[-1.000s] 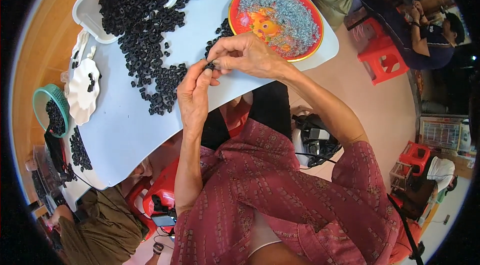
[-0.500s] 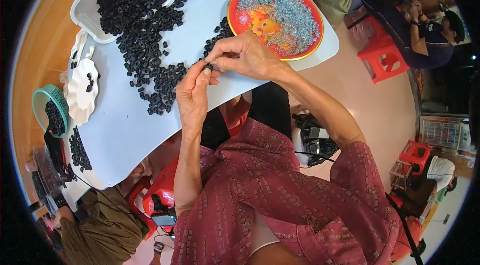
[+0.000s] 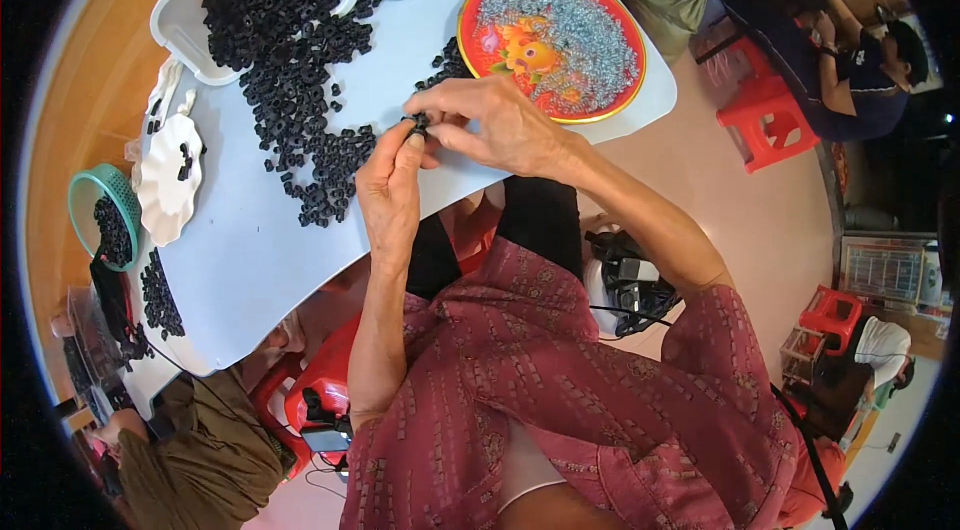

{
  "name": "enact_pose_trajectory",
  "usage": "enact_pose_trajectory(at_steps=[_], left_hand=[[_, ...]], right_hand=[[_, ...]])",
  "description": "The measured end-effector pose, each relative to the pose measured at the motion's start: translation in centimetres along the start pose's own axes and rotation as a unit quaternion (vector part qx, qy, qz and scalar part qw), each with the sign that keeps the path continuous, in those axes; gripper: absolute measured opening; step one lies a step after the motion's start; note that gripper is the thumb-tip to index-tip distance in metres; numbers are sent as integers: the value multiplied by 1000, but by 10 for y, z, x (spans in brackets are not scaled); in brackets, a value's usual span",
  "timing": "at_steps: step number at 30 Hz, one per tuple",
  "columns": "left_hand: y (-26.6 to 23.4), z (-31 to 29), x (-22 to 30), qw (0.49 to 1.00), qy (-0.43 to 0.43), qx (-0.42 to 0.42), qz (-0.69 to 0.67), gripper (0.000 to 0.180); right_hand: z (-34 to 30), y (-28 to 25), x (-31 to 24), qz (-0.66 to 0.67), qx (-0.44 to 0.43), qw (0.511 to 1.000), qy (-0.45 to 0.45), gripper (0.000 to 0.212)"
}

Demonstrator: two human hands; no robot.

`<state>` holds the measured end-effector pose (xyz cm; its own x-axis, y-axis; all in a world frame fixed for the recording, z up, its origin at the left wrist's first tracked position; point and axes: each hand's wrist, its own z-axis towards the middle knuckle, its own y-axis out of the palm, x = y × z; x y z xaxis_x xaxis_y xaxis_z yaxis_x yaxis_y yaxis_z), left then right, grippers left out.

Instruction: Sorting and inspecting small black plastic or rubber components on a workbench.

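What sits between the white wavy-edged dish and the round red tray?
In the head view, the large spread of black pieces, with bare tabletop on both sides, then a smaller black pile beside the tray, partly behind the right hand.

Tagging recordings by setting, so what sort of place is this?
Probably a small informal workroom, perhaps in a home: loose black parts heaped on a table, a decorated red tray of small shiny pieces, and red stools around.
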<state>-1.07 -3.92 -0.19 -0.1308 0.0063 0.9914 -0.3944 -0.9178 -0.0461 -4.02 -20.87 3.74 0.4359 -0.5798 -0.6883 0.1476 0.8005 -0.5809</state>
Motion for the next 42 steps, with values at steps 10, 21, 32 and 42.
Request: enact_pose_trajectory(at_steps=[10,21,32,42], left_hand=[[-2,2,-2,999,-32,23,-35,22],[-3,3,-1,1000,-23,-1,-8,30],[-5,0,-1,1000,-27,4,-1,27],[-3,4,-5,1000,-24,12,14,24]], right_hand=[[0,14,-13,-172,-27,985,14,36],[-5,44,-7,-253,88,960,-79,29],[-16,33,-11,-30,92,993,67,41],[-9,39,0,-238,101,962,-84,35]])
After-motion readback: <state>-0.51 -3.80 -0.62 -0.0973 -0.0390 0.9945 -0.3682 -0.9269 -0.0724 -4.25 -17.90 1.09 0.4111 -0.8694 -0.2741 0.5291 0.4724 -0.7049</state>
